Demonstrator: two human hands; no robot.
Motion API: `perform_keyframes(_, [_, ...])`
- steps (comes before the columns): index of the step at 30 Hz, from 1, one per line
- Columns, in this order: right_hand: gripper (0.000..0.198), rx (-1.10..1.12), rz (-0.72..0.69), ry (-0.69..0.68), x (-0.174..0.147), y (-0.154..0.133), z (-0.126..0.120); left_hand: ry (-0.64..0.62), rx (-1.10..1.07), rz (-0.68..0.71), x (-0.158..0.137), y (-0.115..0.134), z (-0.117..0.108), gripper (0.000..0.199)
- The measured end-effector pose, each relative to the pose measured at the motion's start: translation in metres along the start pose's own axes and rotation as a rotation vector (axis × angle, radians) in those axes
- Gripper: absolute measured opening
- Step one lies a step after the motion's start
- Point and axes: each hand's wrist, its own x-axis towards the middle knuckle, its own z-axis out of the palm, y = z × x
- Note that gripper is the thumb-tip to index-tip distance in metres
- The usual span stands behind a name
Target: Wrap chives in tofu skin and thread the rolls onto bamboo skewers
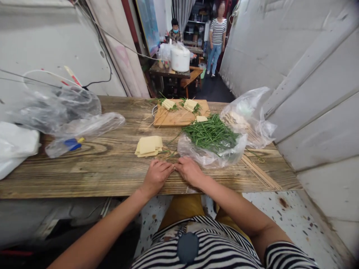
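My left hand [158,173] and my right hand [189,170] meet fingertip to fingertip near the front edge of the wooden table. Both have curled, closed fingers, and whatever they pinch is hidden beneath them. A few green and pale strands [169,153] show just beyond the fingers. Behind my left hand lies a stack of pale yellow tofu sheets [148,145]. Past my right hand, a heap of cut green chives [211,132] rests on a clear plastic bag [224,158]. One small tofu sheet [201,118] touches the far side of the heap.
A cutting board [174,118] at the back carries two bundles of tofu rolls [190,105] with chives. Wooden skewers [260,173] lie at right below a bag [246,116]. Plastic bags [75,112] and a blue-handled tool [74,144] occupy the left. Two people [217,35] are beyond.
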Motion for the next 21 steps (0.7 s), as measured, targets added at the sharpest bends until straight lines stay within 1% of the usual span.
perform_keyframes(2, [0.017,-0.012,0.03,0.035,-0.003,-0.007,0.001,-0.031,-0.003,0.002,0.001,-0.001,0.001,0.023])
perform_keyframes(4, [0.016,-0.025,0.038,0.111,-0.015,-0.017,-0.003,-0.072,-0.016,0.009,0.002,-0.003,0.0,0.024])
perform_keyframes(6, [0.021,-0.015,0.015,0.232,-0.04,-0.024,-0.012,-0.066,-0.025,0.032,0.003,-0.005,-0.002,0.025])
perform_keyframes(8, [0.021,0.004,0.011,0.368,-0.075,-0.02,-0.027,-0.009,-0.03,0.072,0.002,-0.007,-0.002,0.026])
perform_keyframes(9, [0.019,-0.001,0.043,0.429,-0.096,-0.013,-0.036,0.014,-0.03,0.087,0.001,-0.009,-0.001,0.027])
perform_keyframes(10, [0.018,-0.027,0.106,0.481,-0.117,-0.003,-0.047,0.009,-0.041,0.094,0.0,-0.011,0.0,0.026])
perform_keyframes(11, [0.019,-0.066,0.197,0.512,-0.138,0.01,-0.057,0.011,-0.064,0.099,-0.002,-0.012,0.002,0.026])
perform_keyframes(12, [0.019,-0.123,0.316,0.526,-0.159,0.026,-0.068,0.022,-0.085,0.1,-0.003,-0.013,0.005,0.026])
perform_keyframes(13, [0.021,-0.2,0.458,0.516,-0.177,0.042,-0.078,0.029,-0.091,0.088,-0.003,-0.013,0.007,0.026])
perform_keyframes(14, [0.023,-0.271,0.591,0.459,-0.193,0.058,-0.087,0.041,-0.092,0.069,-0.004,-0.011,0.009,0.025])
perform_keyframes(15, [0.023,-0.315,0.686,0.376,-0.206,0.073,-0.094,0.052,-0.085,0.044,-0.005,-0.009,0.011,0.024])
perform_keyframes(16, [0.024,-0.326,0.749,0.27,-0.214,0.085,-0.099,0.064,-0.072,0.016,-0.005,-0.005,0.012,0.022])
perform_keyframes(18, [0.027,-0.318,0.766,0.071,-0.22,0.1,-0.102,0.083,-0.048,-0.04,-0.005,0.003,0.013,0.021])
perform_keyframes(21, [0.027,-0.37,0.745,-0.118,-0.21,0.103,-0.096,0.075,-0.025,-0.103,-0.003,0.013,0.013,0.022])
